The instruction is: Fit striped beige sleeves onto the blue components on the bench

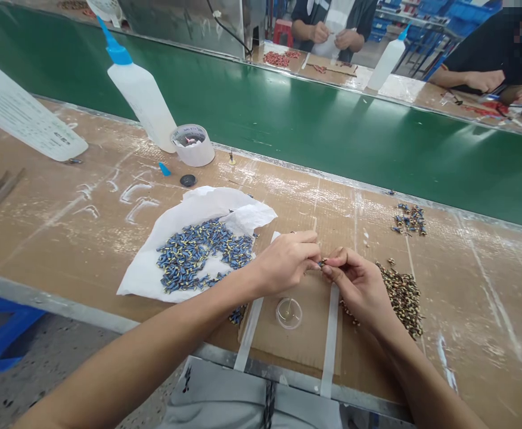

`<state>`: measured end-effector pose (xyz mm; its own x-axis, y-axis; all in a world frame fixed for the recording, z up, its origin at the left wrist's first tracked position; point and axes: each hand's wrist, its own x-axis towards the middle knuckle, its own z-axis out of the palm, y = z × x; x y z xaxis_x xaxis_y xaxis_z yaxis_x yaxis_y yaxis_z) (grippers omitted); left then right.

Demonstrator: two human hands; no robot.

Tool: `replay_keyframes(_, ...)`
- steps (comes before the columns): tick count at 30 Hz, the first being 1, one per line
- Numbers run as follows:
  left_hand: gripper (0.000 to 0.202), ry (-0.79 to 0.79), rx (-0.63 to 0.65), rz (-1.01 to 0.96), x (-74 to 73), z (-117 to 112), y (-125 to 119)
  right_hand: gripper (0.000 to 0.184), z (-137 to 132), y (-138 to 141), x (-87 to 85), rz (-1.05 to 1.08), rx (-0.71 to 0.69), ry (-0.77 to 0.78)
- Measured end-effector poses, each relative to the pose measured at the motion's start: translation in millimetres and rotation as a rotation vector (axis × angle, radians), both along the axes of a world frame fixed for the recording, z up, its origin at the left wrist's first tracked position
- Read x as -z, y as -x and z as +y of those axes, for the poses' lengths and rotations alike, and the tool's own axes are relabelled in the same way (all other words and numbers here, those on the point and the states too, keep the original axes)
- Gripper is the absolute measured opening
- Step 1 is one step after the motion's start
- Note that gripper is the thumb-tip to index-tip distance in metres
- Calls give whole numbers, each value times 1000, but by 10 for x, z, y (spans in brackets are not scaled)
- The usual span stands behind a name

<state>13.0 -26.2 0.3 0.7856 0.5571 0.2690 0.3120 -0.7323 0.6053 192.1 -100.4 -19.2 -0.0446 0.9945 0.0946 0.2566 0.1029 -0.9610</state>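
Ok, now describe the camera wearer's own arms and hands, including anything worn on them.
The left hand and right hand are both ungloved, with no ring visible. The left forearm and right forearm are bare as far as the picture shows: no sleeve, watch or bracelet can be seen on either, nor any clear marking.

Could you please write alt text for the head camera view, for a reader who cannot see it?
A person's left hand and right hand pinch a tiny part above a brown table. Small blue and yellow pieces lie on white paper to the left, and a pile of brownish pieces lies beside the right hand.
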Motion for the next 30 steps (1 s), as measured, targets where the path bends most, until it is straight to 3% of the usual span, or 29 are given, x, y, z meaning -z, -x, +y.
replay_keyframes(6, 12, 135, 18, 30, -13, 113, 27, 12, 43, -15, 25, 76, 76, 84)
replay_keyframes(12, 21, 81, 16, 96, 48, 116, 2, 13, 48, -7, 41, 103, 136, 75)
replay_keyframes(20, 22, 29, 17, 74, 114, 114, -15, 18, 88, -57, 90, 169, 124, 165)
replay_keyframes(30, 24, 9, 57, 75, 178, 114, -37, 17, 89, -72, 95, 99, 74, 152)
